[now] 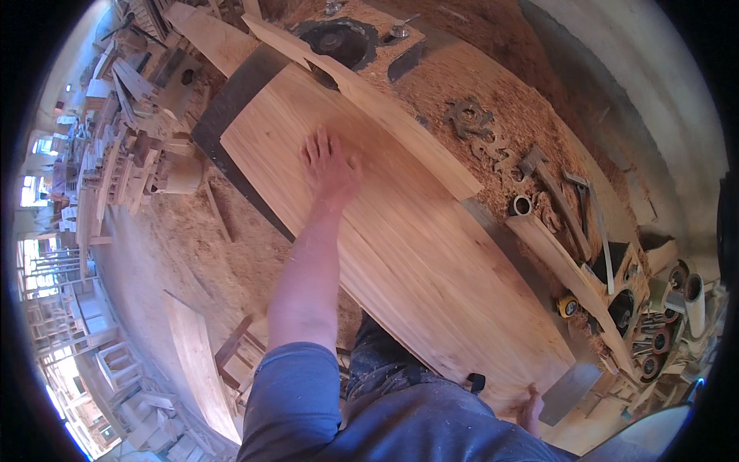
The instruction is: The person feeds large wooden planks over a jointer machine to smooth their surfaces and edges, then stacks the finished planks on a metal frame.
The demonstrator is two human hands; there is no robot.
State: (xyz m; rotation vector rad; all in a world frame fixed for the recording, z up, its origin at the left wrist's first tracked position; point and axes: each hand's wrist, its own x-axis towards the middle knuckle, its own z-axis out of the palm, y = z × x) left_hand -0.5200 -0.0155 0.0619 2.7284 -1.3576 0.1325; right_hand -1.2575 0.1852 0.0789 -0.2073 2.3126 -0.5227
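A wide, pale wooden panel [431, 254] lies flat on a dark machine table [231, 115], one long side close to a wooden fence [408, 135]. My left hand [331, 169] rests flat on the panel's far part, fingers spread and slightly blurred. At the panel's near right end, my right hand [530, 408] holds the edge, with part of it hidden by my body. The fence has a cut-out, behind which sits a dark round machine opening [336, 42].
Wood shavings cover the bench behind the fence, along with toothed cutter heads [469, 119], a hammer [558, 196], a metal square [600, 223] and a yellow tape measure [567, 307]. A long board [202, 369] stands at lower left. Stacked wood pieces [127, 169] are at far left.
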